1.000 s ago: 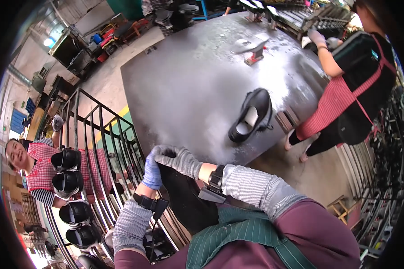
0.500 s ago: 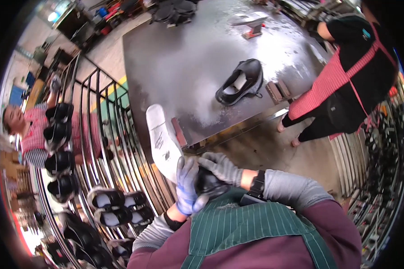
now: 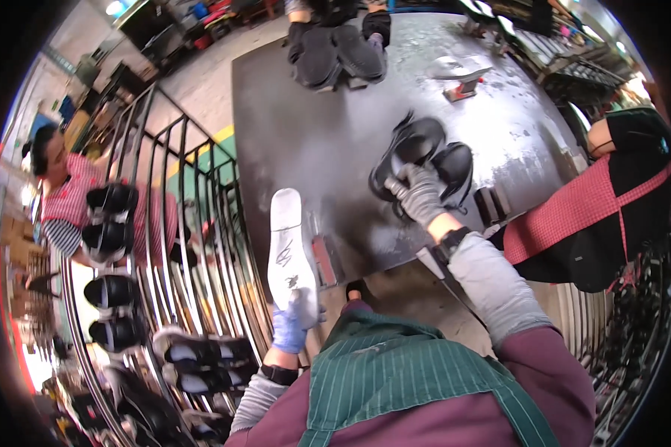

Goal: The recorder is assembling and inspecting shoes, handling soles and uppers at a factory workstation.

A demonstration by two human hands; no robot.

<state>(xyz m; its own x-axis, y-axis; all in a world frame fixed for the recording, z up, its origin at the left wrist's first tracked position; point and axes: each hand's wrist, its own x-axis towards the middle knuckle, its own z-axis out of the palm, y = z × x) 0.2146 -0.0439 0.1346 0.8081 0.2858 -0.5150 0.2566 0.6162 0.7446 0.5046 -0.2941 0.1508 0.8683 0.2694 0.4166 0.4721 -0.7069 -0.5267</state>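
Closest to us is our striped green apron (image 3: 395, 380). Just beyond it, our left hand (image 3: 292, 322), gloved in blue, is closed around the near end of a white sole-shaped piece (image 3: 283, 235). The piece points away from us, dark scribbles on its face, in front of the near left corner of the bench (image 3: 298, 141). To our left, a metal rack (image 3: 168, 130) carries black shoes.

By the bench's near edge lies a reddish block (image 3: 323, 261). Past it, our right hand (image 3: 423, 195), gloved in grey, has its fingers on the left one of 2 black shoes (image 3: 419, 135) standing side by side on the bench; we cannot tell whether it grips or only rests there. At the right edge stands a co-worker (image 3: 566, 223) in a red apron.

Farther off, we see a small red stand (image 3: 464, 88) and, near the far edge, 2 dark soles (image 3: 317, 59).
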